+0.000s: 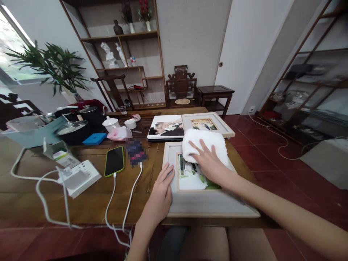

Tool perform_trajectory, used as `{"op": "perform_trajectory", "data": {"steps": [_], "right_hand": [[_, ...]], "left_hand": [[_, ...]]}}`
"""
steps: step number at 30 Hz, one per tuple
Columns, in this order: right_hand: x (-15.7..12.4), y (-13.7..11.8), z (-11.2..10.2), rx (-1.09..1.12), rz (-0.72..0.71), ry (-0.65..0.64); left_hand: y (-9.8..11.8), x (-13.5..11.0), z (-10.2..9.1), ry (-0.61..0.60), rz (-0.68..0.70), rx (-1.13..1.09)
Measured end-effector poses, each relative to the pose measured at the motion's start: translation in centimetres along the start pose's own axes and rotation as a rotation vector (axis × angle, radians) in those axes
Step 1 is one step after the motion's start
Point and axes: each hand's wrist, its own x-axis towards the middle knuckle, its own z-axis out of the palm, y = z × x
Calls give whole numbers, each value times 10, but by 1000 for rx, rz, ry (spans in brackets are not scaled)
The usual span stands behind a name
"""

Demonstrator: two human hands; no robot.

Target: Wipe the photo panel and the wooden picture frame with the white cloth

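Two bare forearms reached in from bottom edge over wooden table [81, 203]. Large white picture frame [206, 206] lay flat at near table edge. White towel [206, 143] sat bunched on frame's far right part. Right hand [209, 163] lay palm down, fingers spread flat, pressing towel's near edge, gripping nothing. Left hand [160, 192] rested on frame's left border, fingers extended, not closed. Phone [114, 161] lay well left, cable attached.

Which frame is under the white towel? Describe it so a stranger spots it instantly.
On the long wooden table, look at the near edge. The big pale frame lies flat there, left hand on its side. Unlike the smaller frame behind it, a white towel rests on it.
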Motion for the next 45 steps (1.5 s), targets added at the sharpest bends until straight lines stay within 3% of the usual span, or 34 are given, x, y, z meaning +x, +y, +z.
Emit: {"op": "perform_trajectory", "data": {"steps": [4,11,16,20,23,25,29,32,37,42,45], "right_hand": [[11,-16,-3,-15,-53,-101],[-66,-55,-17,130,-244,-294],[-96,-32,-51,363,-306,-447],[-74,5,-68,461,-109,-275],[-34,17,-59,336,19,-62],[-5,11,-47,214,31,15],[35,-22,-23,67,-6,-103],[39,-49,-17,46,-34,-188],[6,-75,-28,53,-77,-357],[-47,-80,-25,87,-283,-233],[-69,-65,-22,98,-273,-305]], "left_hand": [[-1,-1,1,10,7,6],[1,0,1,22,-36,1],[1,0,1,-16,-42,7],[-1,-1,2,6,-26,-3],[0,-1,2,29,-24,-21],[4,1,1,18,-58,-24],[12,4,-3,44,-139,-33],[14,5,-4,118,-148,-40],[9,6,-1,192,-153,-67],[8,5,-2,212,-214,-54],[9,5,-2,165,-167,8]]}}
